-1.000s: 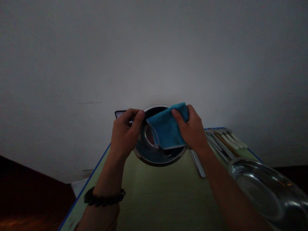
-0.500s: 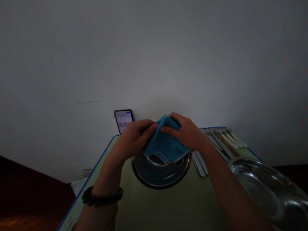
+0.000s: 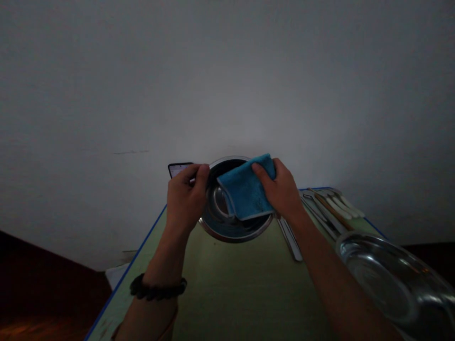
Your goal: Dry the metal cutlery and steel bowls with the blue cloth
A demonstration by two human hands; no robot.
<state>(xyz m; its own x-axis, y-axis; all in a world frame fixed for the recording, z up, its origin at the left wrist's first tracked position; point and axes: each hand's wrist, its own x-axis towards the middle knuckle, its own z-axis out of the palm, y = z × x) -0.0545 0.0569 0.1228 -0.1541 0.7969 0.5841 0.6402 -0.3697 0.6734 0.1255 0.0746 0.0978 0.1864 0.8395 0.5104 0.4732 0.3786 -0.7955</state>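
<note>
My left hand [image 3: 185, 201] grips the left rim of a round steel bowl [image 3: 227, 226] and holds it tilted up above the green table [image 3: 241, 289], its inside facing me. My right hand [image 3: 282, 192] is closed on a folded blue cloth [image 3: 246, 192] and presses it against the inside of the bowl at its right side. A dark bead bracelet [image 3: 156, 291] sits on my left wrist.
A phone [image 3: 177, 168] leans on the grey wall behind the bowl. Several pieces of cutlery [image 3: 330, 208] lie at the table's far right, with two metal handles [image 3: 289, 239] nearer the bowl. A large steel basin [image 3: 394, 284] stands at the near right. The table's blue edge runs along the left.
Half a second ago the bowl lay lower and flatter with both hands on the cloth over it. Now the bowl is tilted up again, hiding most of the phone.
</note>
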